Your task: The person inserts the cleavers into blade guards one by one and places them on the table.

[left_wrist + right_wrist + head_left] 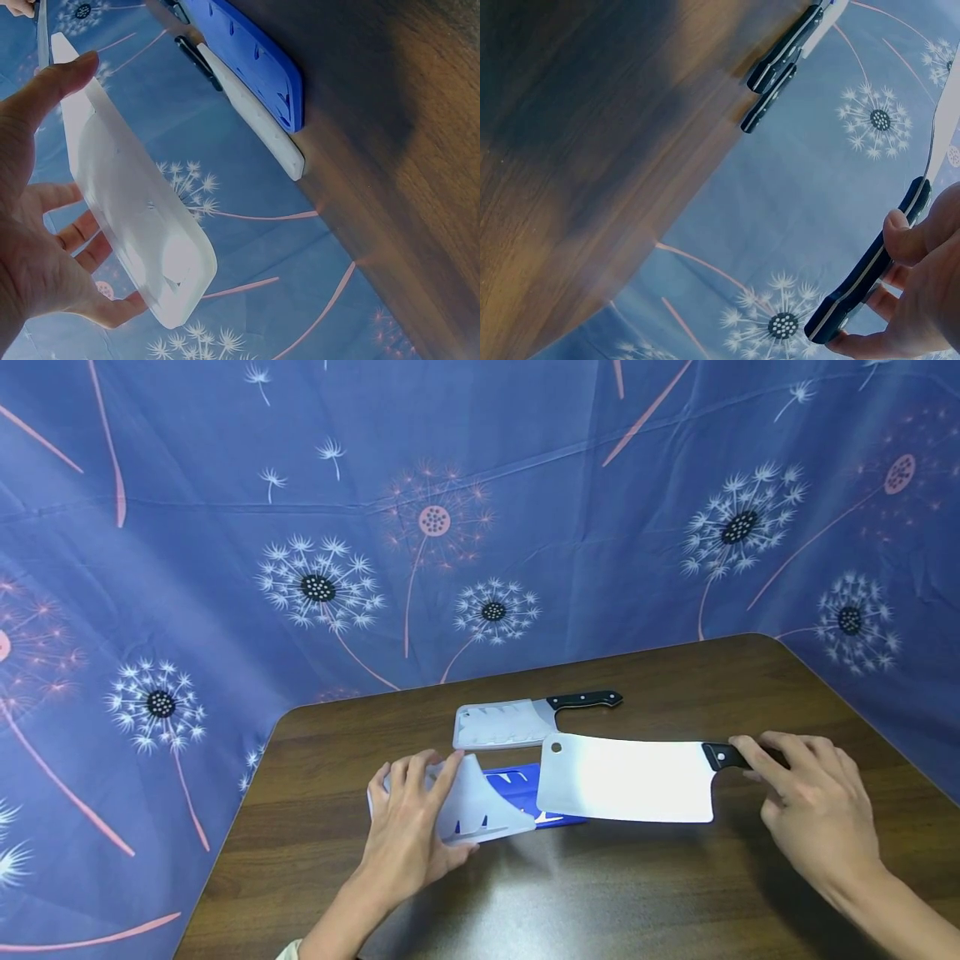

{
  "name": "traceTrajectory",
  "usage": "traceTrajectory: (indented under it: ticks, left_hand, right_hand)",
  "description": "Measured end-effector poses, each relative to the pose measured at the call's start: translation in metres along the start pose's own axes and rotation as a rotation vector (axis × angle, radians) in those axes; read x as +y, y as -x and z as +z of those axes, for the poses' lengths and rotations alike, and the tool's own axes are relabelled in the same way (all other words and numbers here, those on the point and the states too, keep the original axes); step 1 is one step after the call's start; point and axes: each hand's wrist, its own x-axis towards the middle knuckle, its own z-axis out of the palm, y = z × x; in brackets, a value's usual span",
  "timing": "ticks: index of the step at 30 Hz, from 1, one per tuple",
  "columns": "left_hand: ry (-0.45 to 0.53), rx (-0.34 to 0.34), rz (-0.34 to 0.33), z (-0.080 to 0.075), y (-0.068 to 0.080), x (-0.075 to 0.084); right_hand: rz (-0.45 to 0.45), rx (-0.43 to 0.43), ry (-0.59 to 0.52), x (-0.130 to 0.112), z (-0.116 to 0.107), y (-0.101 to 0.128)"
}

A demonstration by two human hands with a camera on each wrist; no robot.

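My right hand grips the black handle of a cleaver, its broad bright blade pointing left above the table. Across from it, my left hand holds a translucent white blade sheath between thumb and fingers, its open side toward the cleaver. The blade's left end is close to the sheath but outside it. Behind both lies a blue blade sheath, partly covered from view by the held things. In the right wrist view, a black handle shows at its end.
Farther back on the brown wooden table lies a smaller cleaver with a black handle, its blade in a white sheath. A blue cloth with a dandelion print hangs behind the table and along its sides.
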Motion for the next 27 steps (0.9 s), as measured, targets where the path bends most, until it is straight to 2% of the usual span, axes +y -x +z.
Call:
traceTrajectory:
  ticks: [11, 19, 27]
  left_hand:
    - [0.007, 0.01, -0.012, -0.0015, 0.0, 0.0003]
    - [0.009, 0.014, -0.005, -0.0015, 0.0008, 0.0015]
    - [0.004, 0.013, -0.005, -0.002, 0.0015, 0.0028]
  right_hand:
    - [-0.001, -0.018, -0.004, -0.0036, 0.0018, 0.0027]
    - [-0.033, 0.044, -0.035, -0.0034, 0.0059, 0.0031]
    - [-0.023, 0.025, -0.031, -0.0031, 0.0044, 0.0028]
